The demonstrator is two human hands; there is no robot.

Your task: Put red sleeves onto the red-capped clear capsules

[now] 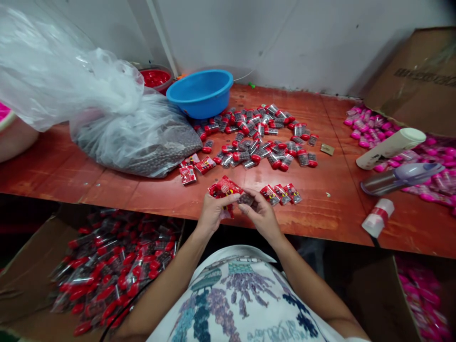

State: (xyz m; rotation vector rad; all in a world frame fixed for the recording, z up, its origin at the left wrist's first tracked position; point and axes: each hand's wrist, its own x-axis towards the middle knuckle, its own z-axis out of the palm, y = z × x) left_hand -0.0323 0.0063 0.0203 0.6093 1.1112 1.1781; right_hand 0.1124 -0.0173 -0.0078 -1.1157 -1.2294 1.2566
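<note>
Above the table's front edge, my left hand is closed on several red printed packets. My right hand pinches a small clear container of dark beads, held against the packets. Its far end is hidden by the packets and fingers. Just right of my hands, three red packets lie in a row on the table. More red packets lie to the left, beside the bead bag. Beyond my hands spreads a pile of red-capped clear containers with dark contents.
A large plastic bag of dark beads and a blue basin stand at the left and back. Right are a white cylinder, a metal bottle, a roll and pink containers. Below left is a box of red-capped containers.
</note>
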